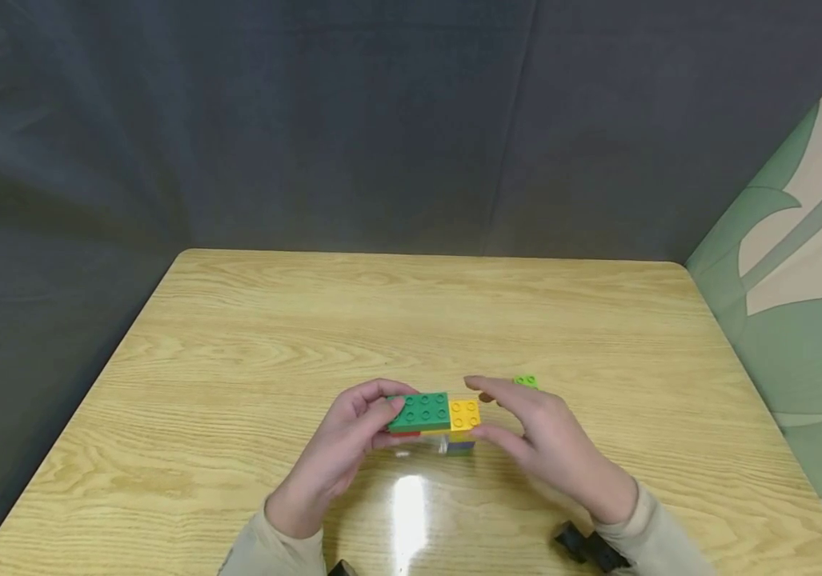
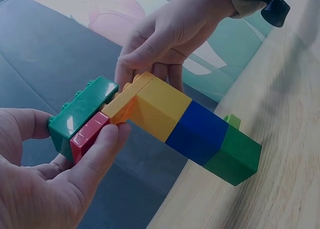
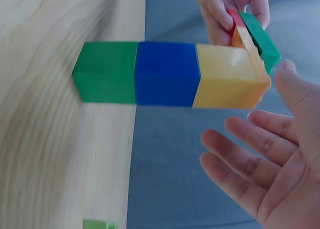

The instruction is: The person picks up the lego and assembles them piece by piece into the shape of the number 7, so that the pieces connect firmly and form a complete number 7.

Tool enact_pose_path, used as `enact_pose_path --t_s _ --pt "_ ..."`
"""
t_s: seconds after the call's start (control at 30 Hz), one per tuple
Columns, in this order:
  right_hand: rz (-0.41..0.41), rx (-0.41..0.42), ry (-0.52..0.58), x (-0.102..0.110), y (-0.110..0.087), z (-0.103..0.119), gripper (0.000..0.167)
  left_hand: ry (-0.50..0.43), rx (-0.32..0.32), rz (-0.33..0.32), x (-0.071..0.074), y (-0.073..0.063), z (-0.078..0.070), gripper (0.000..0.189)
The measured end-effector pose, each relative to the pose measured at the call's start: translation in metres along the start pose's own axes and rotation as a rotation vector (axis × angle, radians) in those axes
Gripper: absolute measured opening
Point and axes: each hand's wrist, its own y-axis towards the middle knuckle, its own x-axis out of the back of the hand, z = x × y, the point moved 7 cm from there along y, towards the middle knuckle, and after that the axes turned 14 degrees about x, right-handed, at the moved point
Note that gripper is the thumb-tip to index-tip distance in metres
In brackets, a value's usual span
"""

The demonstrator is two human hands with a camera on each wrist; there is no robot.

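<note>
My left hand [image 1: 338, 440] pinches one end of a toy-brick build, thumb on top of a long green brick [image 1: 421, 413] and fingers beneath. Under that brick, in the left wrist view, sit a small red brick [image 2: 90, 135] and a thin orange-yellow brick [image 2: 122, 101] that juts out sideways. Below the jutting end hangs a column: a yellow block [image 2: 161, 106], a blue block [image 2: 196, 133] and a green block [image 2: 233, 156] at the bottom. Beside the yellow end, my right hand [image 1: 551, 436] has its fingers spread, holding nothing; whether its thumb touches the build is unclear.
A light green brick [image 1: 526, 382] lies on the wooden table [image 1: 274, 320] beyond the right hand, partly hidden by it. Dark cloth [image 1: 353, 128] hangs behind the table, and a leaf-patterned curtain [image 1: 799, 360] stands along the right side.
</note>
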Motion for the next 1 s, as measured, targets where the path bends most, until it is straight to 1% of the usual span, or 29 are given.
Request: enact_pose_path --t_s 0.23,0.53,0.7,0.83,1.0 --pt "-0.027 0.002 -0.031 0.012 -0.011 -0.011 0.044 0.002 0.002 -0.017 0.000 0.000 0.000 0.032" --pt "-0.032 -0.064 -0.073 0.021 -0.024 -0.030 0.042 0.012 -0.015 -0.017 0.001 -0.001 0.000 0.032" --pt "-0.044 -0.078 -0.107 0.026 -0.029 -0.040 0.039 0.023 -0.025 -0.014 0.001 0.000 -0.001 0.032" --pt "-0.034 -0.099 -0.122 0.027 -0.033 -0.046 0.037 0.034 -0.022 -0.022 0.002 -0.001 -0.001 0.030" --pt "-0.011 -0.134 -0.136 0.027 -0.036 -0.055 0.035 0.030 -0.003 -0.045 0.002 -0.001 -0.001 0.029"
